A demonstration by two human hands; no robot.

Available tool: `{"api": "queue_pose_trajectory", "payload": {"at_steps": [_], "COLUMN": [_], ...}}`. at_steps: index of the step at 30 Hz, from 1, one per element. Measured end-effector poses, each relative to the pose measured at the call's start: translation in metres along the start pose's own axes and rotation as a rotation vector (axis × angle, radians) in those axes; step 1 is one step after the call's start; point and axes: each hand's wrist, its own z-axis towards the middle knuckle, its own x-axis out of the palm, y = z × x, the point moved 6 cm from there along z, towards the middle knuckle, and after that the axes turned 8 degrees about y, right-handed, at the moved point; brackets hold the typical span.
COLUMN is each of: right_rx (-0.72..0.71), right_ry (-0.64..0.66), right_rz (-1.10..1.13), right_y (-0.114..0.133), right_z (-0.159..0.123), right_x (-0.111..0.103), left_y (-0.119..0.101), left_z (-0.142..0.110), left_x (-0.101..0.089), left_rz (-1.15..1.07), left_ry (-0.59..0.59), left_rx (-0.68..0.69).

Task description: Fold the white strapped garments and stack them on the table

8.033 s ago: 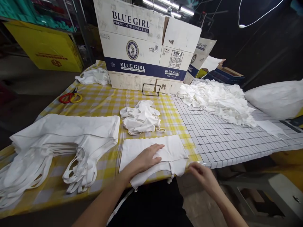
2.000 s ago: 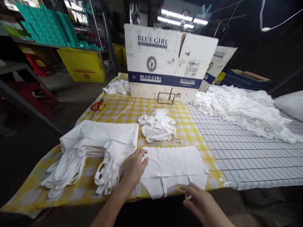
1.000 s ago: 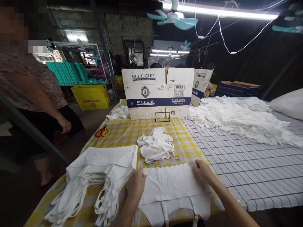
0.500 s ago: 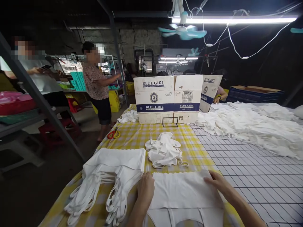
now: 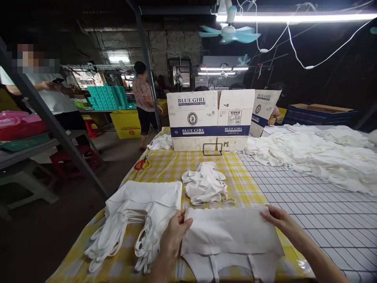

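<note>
white garment (image 5: 231, 232), spread out between two hands, is over the near part of the yellow checked cloth (image 5: 165, 167), with its scalloped edge farthest from the wearer and its two visible straps running toward the body. i watch all this from afar through the head view. the left hand (image 5: 176, 228) pinches the left upper corner between thumb and fingers, and the right hand (image 5: 278, 218) grips the right upper corner in the same way (from here i cannot tell whether the fabric clears the table).

just beside the left hand i see a neat stack of white garments (image 5: 144, 192), its straps trailing toward the near side. beyond the held piece lies a crumpled white pile (image 5: 206, 184), and farther back stand a thin black wire stand (image 5: 212, 154) and a beer carton (image 5: 193, 112) marked blue girl. scissors (image 5: 144, 160) with red and yellow handles lie near the cloth's left edge. to the right, a large white heap (image 5: 312, 153) covers much of the far end of the grid-patterned cloth (image 5: 282, 186).
</note>
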Motion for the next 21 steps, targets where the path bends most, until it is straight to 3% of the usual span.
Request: {"api": "queue_pose_trajectory", "payload": {"at_steps": [3,12,16,19,21], "right_rx": [-0.010,-0.144,-0.246,-0.314,-0.341], "right_ry": [0.018,0.132,0.205,0.334,0.337], "right_rz": [-0.013,-0.061,-0.136,-0.219,-0.257], "right_y": [0.012,0.070,0.093,0.112,0.123], "right_z": [-0.009,-0.034,-0.041,-0.050,-0.054], "right_x": [-0.002,0.011,0.027,0.055,0.076], "left_y": [-0.011,-0.066,-0.096,-0.119,-0.136], "left_z": [-0.017,-0.069,-0.110,-0.152,-0.180], "left_x": [0.004,-0.012,-0.048,-0.086,-0.115], "left_rz": [-0.177,-0.352,-0.352,-0.284,-0.171], "left_ry": [0.040,-0.104,-0.276,-0.478,-0.642], "left_rx": [-0.034,0.066,0.119,0.171,0.259]}}
